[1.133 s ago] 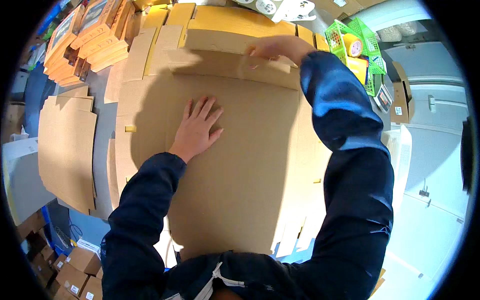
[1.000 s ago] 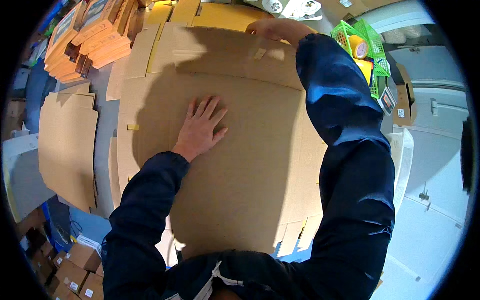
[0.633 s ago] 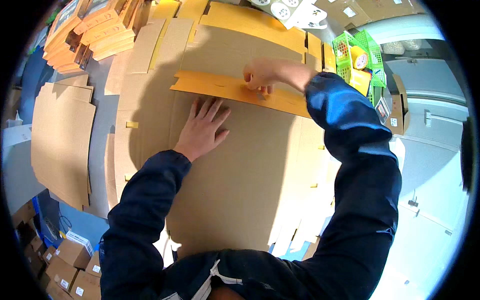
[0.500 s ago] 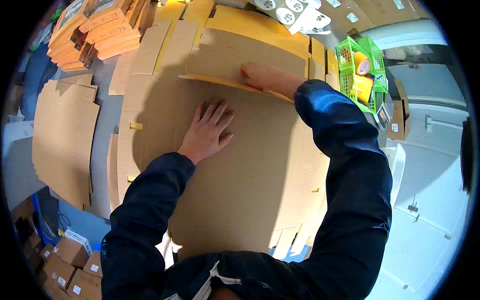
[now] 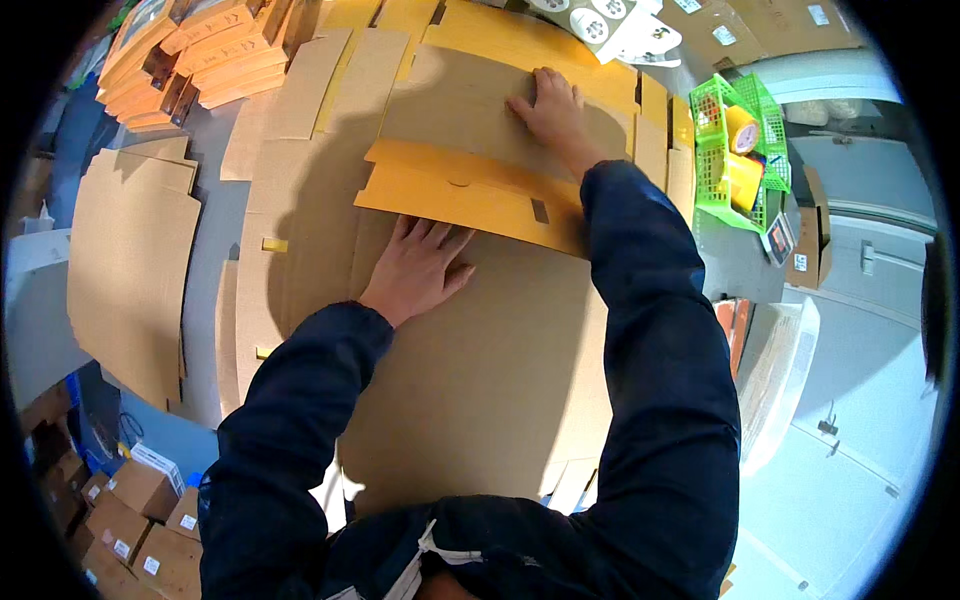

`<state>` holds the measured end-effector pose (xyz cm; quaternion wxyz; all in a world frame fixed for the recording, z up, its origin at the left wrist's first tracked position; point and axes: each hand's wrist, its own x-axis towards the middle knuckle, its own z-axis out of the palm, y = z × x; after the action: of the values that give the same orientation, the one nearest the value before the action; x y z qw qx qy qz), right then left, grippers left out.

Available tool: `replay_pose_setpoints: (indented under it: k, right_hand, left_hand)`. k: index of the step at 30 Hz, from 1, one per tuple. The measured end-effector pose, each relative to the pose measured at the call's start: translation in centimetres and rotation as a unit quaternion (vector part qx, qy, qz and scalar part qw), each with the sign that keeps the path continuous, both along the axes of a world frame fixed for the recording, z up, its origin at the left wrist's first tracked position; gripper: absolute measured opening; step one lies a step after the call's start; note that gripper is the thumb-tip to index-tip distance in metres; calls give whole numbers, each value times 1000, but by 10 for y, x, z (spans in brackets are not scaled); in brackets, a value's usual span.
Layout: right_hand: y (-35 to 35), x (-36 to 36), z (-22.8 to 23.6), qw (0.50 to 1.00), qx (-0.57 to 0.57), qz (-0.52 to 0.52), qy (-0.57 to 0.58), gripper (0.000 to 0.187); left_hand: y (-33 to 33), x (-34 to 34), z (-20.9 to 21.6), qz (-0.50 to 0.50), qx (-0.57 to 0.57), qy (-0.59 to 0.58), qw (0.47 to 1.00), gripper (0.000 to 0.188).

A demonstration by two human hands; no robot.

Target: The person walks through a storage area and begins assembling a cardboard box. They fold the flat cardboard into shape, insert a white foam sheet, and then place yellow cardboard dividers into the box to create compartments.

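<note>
A large flat cardboard blank (image 5: 470, 380), brown on top, is spread in front of me. Across its upper part a flap (image 5: 460, 188) stands folded up, showing its orange printed side with a small dark slot. My left hand (image 5: 415, 272) rests palm down on the brown board with its fingers spread. Its fingertips meet the lower edge of the flap, which partly covers them. Beyond the flap, my right hand (image 5: 555, 112) lies on the far brown panel (image 5: 455, 95), fingers apart and holding nothing. My right sleeve passes the flap's right end.
Orange flat boxes (image 5: 225, 60) are stacked at the far left. Loose cardboard sheets (image 5: 130, 270) lie on the left. Green baskets (image 5: 712, 170) with yellow tape rolls stand at the right, near a sheet of round stickers (image 5: 590, 25). Cartons (image 5: 145, 500) sit at lower left.
The flap has folded toward me, its orange side now showing. My right hand has left the flap's edge and moved farther away, opening out. My left hand has hardly moved.
</note>
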<state>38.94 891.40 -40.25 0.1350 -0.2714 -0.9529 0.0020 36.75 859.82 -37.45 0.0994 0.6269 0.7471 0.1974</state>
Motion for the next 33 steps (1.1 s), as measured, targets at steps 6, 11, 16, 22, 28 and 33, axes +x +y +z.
replay_pose_setpoints:
  k: [6,11,16,22,28,33]
  right_hand:
    - [38,-26,54,989,-91,-21,-111,59]
    - [31,-31,127,924,-243,83,-284,47]
    - [-1,-3,162,921,-240,102,-289,41]
    - [-8,8,165,903,-313,132,-263,37]
    - [-15,16,163,903,-302,142,-270,34]
    - [-54,32,159,915,-242,103,-306,30]
  left_hand:
    - [4,-2,5,-2,49,-9,999,48]
    - [1,-3,4,1,60,7,998,46]
    - [2,-2,6,-11,36,7,999,49]
    - [1,-1,6,-5,40,13,999,47]
    - [1,-1,7,-10,29,19,999,48]
    - [-1,-1,4,-9,40,16,999,48]
